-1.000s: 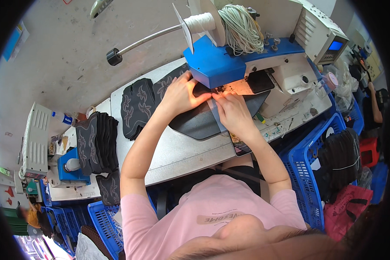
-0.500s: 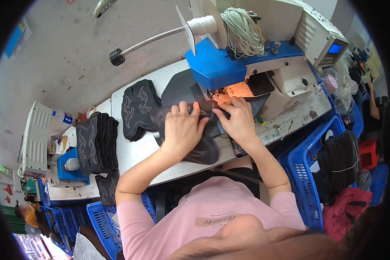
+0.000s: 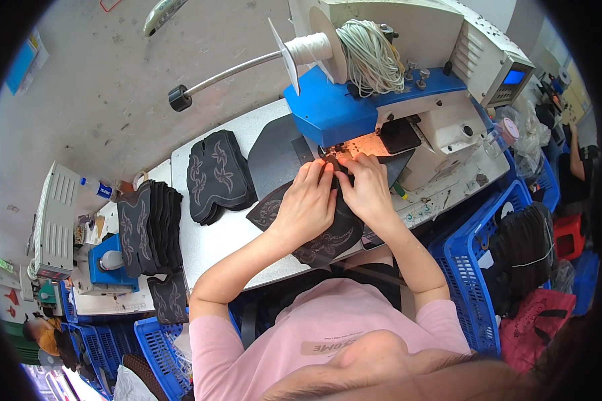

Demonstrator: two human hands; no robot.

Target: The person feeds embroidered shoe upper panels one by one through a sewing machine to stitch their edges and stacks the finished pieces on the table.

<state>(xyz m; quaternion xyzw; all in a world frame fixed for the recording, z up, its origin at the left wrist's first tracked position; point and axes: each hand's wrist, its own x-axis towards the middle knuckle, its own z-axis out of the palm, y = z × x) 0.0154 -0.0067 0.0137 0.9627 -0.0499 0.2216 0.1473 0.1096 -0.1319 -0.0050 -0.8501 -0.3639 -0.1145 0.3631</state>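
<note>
The left hand [image 3: 308,204] lies flat, fingers spread and pressing down on a dark embroidered leather panel [image 3: 314,234] that rests on the white tabletop [image 3: 214,247] in front of the sewing machine [image 3: 408,87]. The right hand [image 3: 362,190] sits just beside it, palm down on the same panel, fingertips touching the material close under the lit needle area; neither hand is clenched around anything. The panel reaches from the machine's blue front toward the tabletop's near edge, its pale stitched pattern showing below the left wrist. A larger plain grey sheet [image 3: 274,157] lies under it on the machine's left side. Farther left on the tabletop sits a stack of similar embroidered black pieces [image 3: 217,177], well apart from the hands, and a taller pile [image 3: 150,227] rests on a neighbouring surface. A spool of white thread [image 3: 311,48] and a coil of pale cord [image 3: 371,57] top the machine. Blue plastic crates [image 3: 468,267] stand to the person's right, one holding dark bundled material [image 3: 525,254].
</note>
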